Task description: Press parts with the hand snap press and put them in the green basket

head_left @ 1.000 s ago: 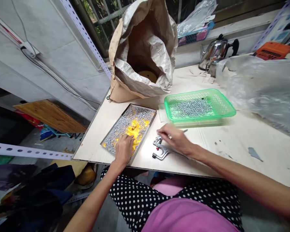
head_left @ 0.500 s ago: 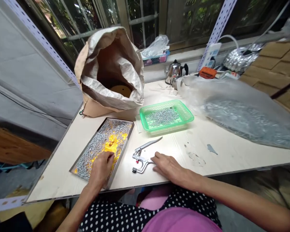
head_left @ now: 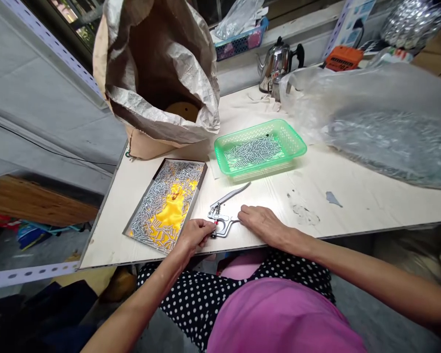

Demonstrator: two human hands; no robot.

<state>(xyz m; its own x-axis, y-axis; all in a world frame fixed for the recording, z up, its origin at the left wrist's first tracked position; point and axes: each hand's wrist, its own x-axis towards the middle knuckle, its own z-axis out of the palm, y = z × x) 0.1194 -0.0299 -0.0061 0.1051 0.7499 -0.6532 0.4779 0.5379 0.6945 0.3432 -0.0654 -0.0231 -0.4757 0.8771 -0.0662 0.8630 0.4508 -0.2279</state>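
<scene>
Snap-fastener pliers (head_left: 226,223) lie on the table, handles spread apart, with a spring and a red tip at the jaw. My right hand (head_left: 261,223) has its fingers closed on the end of the lower handle. At the jaw, my left hand (head_left: 196,235) is in a pinch, its fingertips beside the red tip. Anything between those fingertips is too small to make out. Left of the pliers sits a shallow tray (head_left: 195,202) of small silvery metal pieces, with its yellow bottom showing. Behind the pliers, a green plastic basket (head_left: 296,142) holds more such pieces.
A large open paper sack (head_left: 147,142) stands at the back left. A clear plastic bag (head_left: 385,132) full of metal pieces lies at the right. At the back are a steel kettle (head_left: 275,68) and an orange box (head_left: 343,58). The table's front edge runs close to both hands.
My left hand has gone from over the tray to the pliers' jaw on the right. My right hand stays at the handle. The camera view has tilted down.
</scene>
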